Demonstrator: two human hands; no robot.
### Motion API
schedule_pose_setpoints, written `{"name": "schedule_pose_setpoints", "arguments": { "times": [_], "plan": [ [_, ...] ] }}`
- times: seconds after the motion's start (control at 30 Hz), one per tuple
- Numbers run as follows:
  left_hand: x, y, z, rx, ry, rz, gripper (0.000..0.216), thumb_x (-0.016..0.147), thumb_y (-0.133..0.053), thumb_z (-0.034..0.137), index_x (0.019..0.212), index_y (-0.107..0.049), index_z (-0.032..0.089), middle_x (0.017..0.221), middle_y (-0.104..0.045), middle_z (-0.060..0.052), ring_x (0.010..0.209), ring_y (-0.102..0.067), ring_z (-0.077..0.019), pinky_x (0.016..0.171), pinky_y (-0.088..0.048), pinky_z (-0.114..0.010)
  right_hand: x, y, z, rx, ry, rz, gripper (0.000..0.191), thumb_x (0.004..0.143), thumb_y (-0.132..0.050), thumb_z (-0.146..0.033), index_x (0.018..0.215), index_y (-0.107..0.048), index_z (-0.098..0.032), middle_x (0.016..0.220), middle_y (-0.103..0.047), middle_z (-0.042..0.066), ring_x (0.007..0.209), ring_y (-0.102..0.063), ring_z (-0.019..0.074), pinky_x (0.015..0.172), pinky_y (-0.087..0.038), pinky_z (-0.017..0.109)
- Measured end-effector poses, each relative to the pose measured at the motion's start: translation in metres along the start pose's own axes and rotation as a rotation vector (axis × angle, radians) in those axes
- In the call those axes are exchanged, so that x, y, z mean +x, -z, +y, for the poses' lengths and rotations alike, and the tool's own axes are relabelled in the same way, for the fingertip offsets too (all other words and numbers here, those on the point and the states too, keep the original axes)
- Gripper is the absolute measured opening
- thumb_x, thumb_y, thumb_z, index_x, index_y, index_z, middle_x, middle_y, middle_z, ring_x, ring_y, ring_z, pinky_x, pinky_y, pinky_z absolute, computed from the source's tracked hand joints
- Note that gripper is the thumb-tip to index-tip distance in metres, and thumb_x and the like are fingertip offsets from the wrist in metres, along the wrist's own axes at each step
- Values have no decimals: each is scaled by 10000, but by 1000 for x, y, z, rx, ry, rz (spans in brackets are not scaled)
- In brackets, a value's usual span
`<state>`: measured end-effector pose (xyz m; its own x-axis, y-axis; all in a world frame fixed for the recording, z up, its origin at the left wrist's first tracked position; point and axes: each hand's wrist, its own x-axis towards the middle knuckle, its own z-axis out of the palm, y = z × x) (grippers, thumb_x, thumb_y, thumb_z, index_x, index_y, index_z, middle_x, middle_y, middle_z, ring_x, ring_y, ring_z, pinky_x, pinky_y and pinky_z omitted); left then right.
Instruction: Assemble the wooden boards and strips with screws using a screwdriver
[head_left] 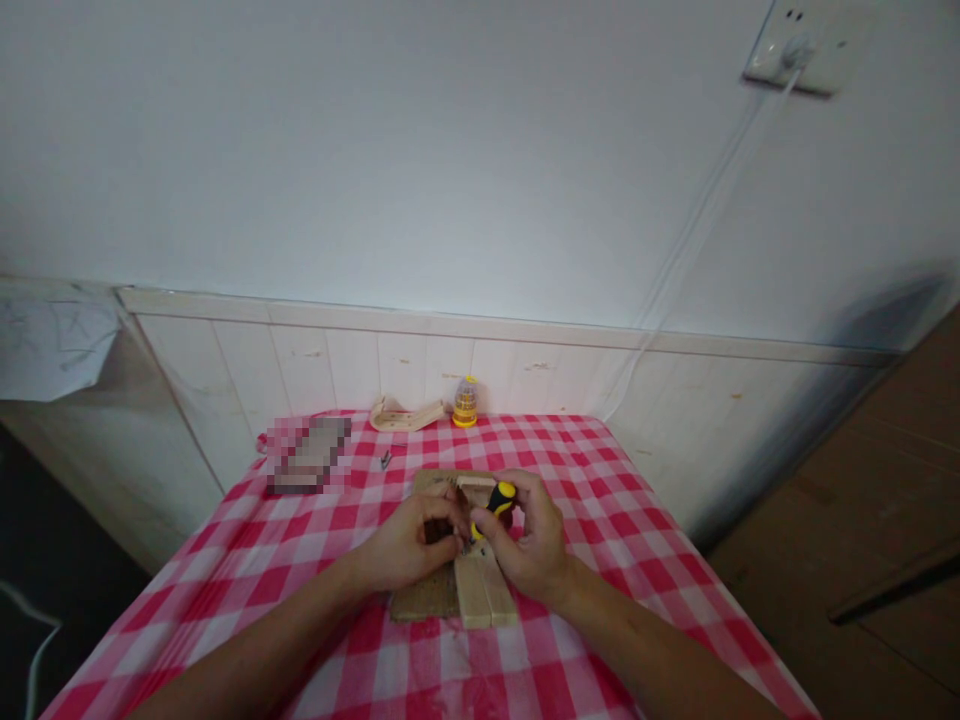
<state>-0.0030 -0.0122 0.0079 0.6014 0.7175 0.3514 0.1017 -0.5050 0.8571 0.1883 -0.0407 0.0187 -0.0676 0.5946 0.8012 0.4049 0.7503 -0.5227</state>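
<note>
On the red-and-white checked tablecloth point(600, 500) lies a flat wooden board point(427, 598) with two pale wooden slats point(484, 595) on top of it. My right hand point(529, 545) is closed round a short black-and-yellow screwdriver point(496, 503), whose tip points down at the slats. My left hand point(409, 545) is closed in a pinch right beside the screwdriver tip, over the board. What its fingers hold is too small to make out.
At the table's far edge lie a curved wooden piece point(403, 415) and a small yellow container point(465, 402). A dark screw point(385, 460) lies near a blurred patch point(307, 457). A panelled wall stands behind; a wall socket point(795, 50) with a white cable is at upper right.
</note>
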Motion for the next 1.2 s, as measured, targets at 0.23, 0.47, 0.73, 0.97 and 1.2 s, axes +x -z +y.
{"name": "schedule_pose_setpoints", "arguments": {
  "times": [0.23, 0.47, 0.73, 0.97, 1.2],
  "plan": [
    [2, -3, -6, 167, 78, 218, 137, 866, -575, 153, 914, -698, 190, 950, -616, -55, 941, -560, -210, 817, -434, -333, 2, -2, 22, 16, -73, 91, 407, 930, -638, -219, 1317, -514, -241, 1028, -663, 53, 829, -664, 169, 726, -581, 295],
    [3, -6, -5, 193, 86, 208, 178, 871, -557, 156, 839, -728, 191, 920, -582, -54, 938, -556, -207, 838, -435, -338, -1, -3, 28, -2, -93, 29, 403, 935, -636, -248, 1322, -524, -243, 1124, -672, 87, 914, -681, 202, 766, -593, 332],
    [1, -9, -9, 264, 67, 212, 180, 875, -519, 145, 852, -692, 187, 943, -579, -61, 964, -550, -211, 859, -442, -338, 3, -3, 25, -47, -51, -22, 394, 949, -606, -244, 1335, -524, -240, 1145, -690, 97, 949, -693, 222, 798, -594, 356],
    [19, 8, -11, 189, 162, 77, 94, 764, -611, 145, 808, -684, 184, 930, -659, -49, 935, -601, -208, 851, -466, -321, 5, -2, 20, -41, 27, -41, 376, 973, -539, -231, 1349, -522, -226, 1087, -710, 91, 878, -705, 211, 782, -594, 341],
    [24, 5, -14, 104, 209, 119, 81, 775, -624, 206, 760, -702, 188, 913, -706, -43, 892, -641, -194, 832, -488, -305, 3, -1, 19, -62, 42, -35, 425, 964, -530, -213, 1388, -507, -216, 1070, -729, 90, 844, -712, 200, 787, -600, 325]
  ]
}}
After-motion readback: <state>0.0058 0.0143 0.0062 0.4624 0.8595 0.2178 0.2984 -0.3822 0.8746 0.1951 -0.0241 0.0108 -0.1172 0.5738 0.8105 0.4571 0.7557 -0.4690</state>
